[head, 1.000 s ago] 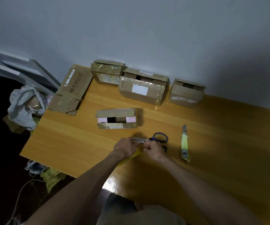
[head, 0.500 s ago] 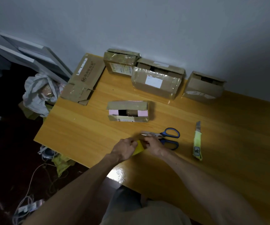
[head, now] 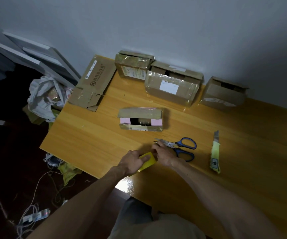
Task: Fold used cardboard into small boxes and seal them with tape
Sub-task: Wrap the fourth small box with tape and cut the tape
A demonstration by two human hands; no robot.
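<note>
Both hands have slid toward the near edge of the orange wooden table (head: 87, 140), baring more of the flat yellow tape roll (head: 149, 161) at lower centre. On it the left hand (head: 132, 161) grips, fingers curled over its top. At the roll's far edge the right hand (head: 164, 153) bunches its fingertips; whether they pinch a tape end I cannot tell. That hand overlaps the blades of the blue-handled steel scissors (head: 170, 144). At centre, the small brown cardboard box (head: 140, 112) has a dark, unreadable inside.
</note>
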